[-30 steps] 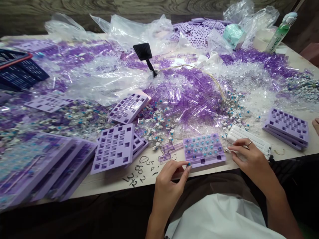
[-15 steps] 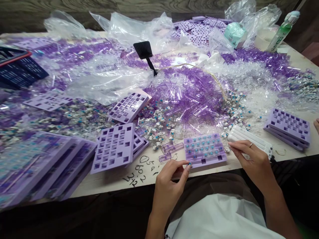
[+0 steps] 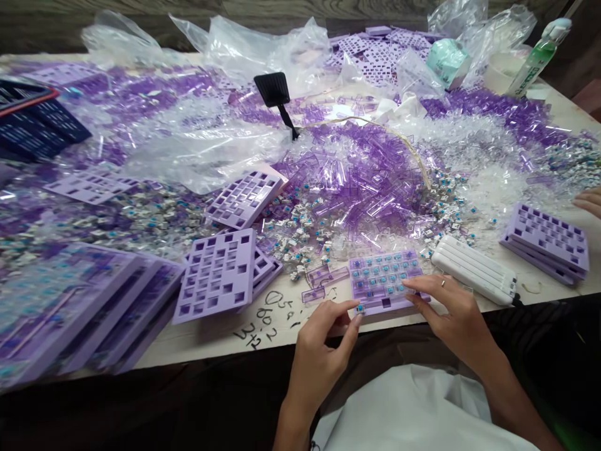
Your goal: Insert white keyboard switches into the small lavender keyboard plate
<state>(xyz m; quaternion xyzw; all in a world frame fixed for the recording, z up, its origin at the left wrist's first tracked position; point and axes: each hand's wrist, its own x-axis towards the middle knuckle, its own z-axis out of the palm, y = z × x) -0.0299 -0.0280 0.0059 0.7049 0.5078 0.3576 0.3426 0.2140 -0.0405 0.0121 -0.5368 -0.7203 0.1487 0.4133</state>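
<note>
A purple keyboard case (image 3: 387, 258) lies in front of me, with rows of blue-and-clear key switches in it. At its lower left corner my left hand (image 3: 323, 335) is closed, thumb and index finger at a blue-centred key switch (image 3: 360, 309). My right hand (image 3: 451, 313) reaches over the case's right end. Its index fingertip is on the switches and its thumb is close below, in a near pinch; whatever is between them is hidden. Clear purple long keycaps (image 3: 313, 293) lie left of the case.
Stacked purple cases (image 3: 213, 275) stand left, others (image 3: 547, 241) right. Beside my right hand lies a white ridged block (image 3: 474, 270) with a cable. Behind are loose switches (image 3: 300, 241), purple keycaps (image 3: 361, 169), a black scoop (image 3: 272, 89) and a blue basket (image 3: 42, 125). Another person's hand (image 3: 590, 202) shows far right.
My right hand has moved left from beside the white block onto the case's right end. My left hand stays at the lower left corner. The other person's hand has come further into view.
</note>
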